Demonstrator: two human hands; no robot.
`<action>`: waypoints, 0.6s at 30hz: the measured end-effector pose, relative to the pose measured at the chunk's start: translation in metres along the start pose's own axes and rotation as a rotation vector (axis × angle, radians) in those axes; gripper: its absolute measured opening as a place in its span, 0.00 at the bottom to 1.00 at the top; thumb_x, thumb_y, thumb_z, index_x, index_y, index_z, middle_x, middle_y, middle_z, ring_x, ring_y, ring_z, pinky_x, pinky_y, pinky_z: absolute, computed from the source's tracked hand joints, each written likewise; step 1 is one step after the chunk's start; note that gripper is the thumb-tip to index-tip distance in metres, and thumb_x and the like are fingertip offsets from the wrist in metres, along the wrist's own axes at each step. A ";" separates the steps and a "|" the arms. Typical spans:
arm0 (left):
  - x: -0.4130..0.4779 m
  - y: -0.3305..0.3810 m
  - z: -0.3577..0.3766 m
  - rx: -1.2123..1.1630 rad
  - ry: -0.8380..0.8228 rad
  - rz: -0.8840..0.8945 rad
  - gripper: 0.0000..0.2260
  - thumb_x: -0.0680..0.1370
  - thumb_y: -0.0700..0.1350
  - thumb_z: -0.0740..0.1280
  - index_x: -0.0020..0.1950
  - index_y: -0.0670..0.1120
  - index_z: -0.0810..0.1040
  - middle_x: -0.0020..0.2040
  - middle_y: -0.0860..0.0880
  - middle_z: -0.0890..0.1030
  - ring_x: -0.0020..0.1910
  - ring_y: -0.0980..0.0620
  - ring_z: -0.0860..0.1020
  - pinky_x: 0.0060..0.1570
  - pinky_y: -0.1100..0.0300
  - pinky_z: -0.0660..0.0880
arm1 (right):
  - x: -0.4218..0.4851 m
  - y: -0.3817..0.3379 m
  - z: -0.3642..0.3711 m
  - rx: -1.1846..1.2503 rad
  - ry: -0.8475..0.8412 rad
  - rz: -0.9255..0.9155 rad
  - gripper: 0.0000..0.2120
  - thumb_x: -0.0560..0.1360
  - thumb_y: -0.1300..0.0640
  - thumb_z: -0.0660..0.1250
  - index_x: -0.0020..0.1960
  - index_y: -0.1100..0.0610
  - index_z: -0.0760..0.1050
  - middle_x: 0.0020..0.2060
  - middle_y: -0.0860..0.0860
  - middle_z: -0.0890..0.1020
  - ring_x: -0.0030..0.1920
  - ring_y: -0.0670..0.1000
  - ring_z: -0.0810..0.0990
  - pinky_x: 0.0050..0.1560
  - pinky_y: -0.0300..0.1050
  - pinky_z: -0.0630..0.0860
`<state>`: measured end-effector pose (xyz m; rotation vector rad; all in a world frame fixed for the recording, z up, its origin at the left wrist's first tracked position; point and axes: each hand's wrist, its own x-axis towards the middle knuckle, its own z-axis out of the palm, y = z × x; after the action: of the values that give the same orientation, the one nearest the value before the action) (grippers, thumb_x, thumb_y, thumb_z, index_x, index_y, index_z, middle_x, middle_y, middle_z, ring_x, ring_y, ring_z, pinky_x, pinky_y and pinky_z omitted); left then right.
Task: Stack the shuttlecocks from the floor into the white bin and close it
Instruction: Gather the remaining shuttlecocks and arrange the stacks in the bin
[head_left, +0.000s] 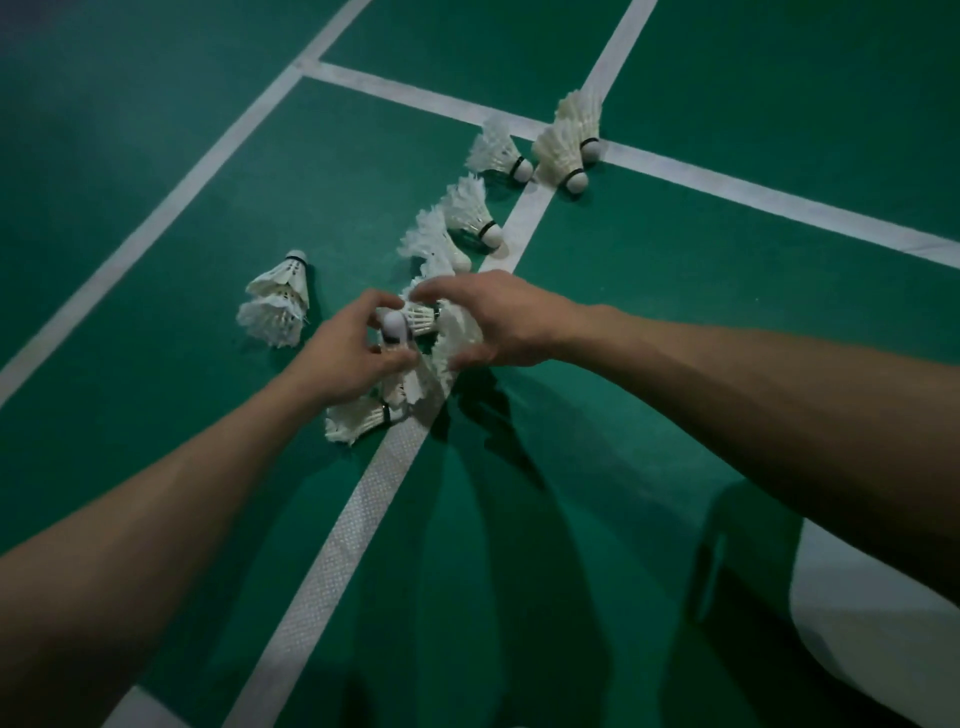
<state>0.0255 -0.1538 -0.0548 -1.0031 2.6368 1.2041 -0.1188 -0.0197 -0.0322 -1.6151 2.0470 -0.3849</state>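
The left hand (348, 358) grips a white feather shuttlecock (393, 326) with a rounded pale cork. Its fingers and thumb are curled round it just below the cork, which points up toward the camera. The right hand (501, 322) is just beside it, thumb and fingers curled about the feather skirt of a second white shuttlecock (458, 335); the two hands nearly touch. Both are low over the green court floor (675, 312), beside a white painted line (363, 509). Under the left hand a fallen shuttlecock (358, 415) lies on its side on the floor. To the left, apart from the hands, a short stack of nested shuttlecocks (275, 306) stands skirt down, cork up. Beyond the hands a loose row of feather shuttlecocks (470, 210) lies on the floor and runs up to where the white lines cross.
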 end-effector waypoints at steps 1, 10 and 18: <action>-0.001 0.000 0.001 0.027 0.003 0.027 0.23 0.73 0.45 0.73 0.65 0.53 0.69 0.55 0.49 0.77 0.41 0.57 0.80 0.42 0.61 0.76 | 0.001 -0.001 0.004 0.000 -0.029 -0.013 0.37 0.70 0.53 0.75 0.74 0.52 0.62 0.69 0.51 0.73 0.67 0.52 0.71 0.67 0.47 0.65; -0.005 0.006 0.005 -0.072 -0.107 0.088 0.20 0.76 0.45 0.70 0.65 0.57 0.70 0.58 0.50 0.75 0.40 0.56 0.82 0.37 0.66 0.75 | -0.015 0.024 0.003 -0.063 0.002 0.095 0.28 0.72 0.58 0.73 0.68 0.49 0.67 0.50 0.52 0.80 0.50 0.53 0.77 0.47 0.48 0.74; -0.011 0.030 0.019 -0.118 -0.277 0.203 0.20 0.76 0.45 0.70 0.66 0.55 0.70 0.47 0.57 0.75 0.42 0.65 0.77 0.47 0.67 0.73 | -0.041 0.035 -0.015 0.013 0.046 0.162 0.29 0.70 0.59 0.75 0.67 0.50 0.69 0.41 0.48 0.79 0.42 0.50 0.77 0.47 0.48 0.75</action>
<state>0.0124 -0.1205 -0.0449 -0.5414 2.5177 1.4371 -0.1491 0.0276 -0.0288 -1.4320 2.1870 -0.3792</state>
